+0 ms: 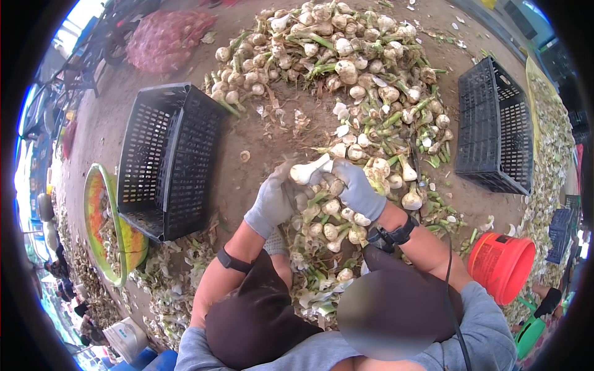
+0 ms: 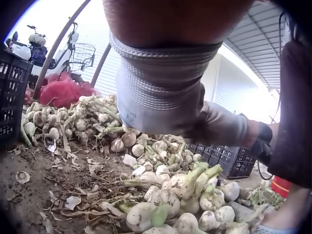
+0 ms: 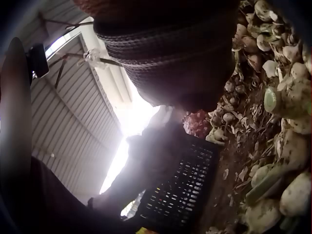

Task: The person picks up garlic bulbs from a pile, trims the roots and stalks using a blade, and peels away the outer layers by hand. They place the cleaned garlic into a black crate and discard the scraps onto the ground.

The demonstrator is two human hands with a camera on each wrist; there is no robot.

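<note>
Both hands wear light grey knit gloves and meet in the middle of the head view. A cleaned white garlic bulb (image 1: 302, 174) with a short stem lies between them. My left hand (image 1: 272, 198) grips it at the round end. At the stem, the fingers of my right hand (image 1: 359, 191) pinch the garlic. A pile of dirt-streaked garlic bulbs (image 1: 331, 208) with cut stems lies just below the hands. In the left wrist view the right hand (image 2: 222, 124) shows behind the left cuff; the garlic is hidden there.
A large garlic heap (image 1: 346, 68) spreads ahead and rightward. Black crates stand left (image 1: 192, 161) and right (image 1: 479, 123). Nearby are a yellow-green basket (image 1: 93, 185), a red bucket (image 1: 516, 263) and a red mesh sack (image 1: 167, 40). Peel scraps (image 1: 167, 272) litter the ground.
</note>
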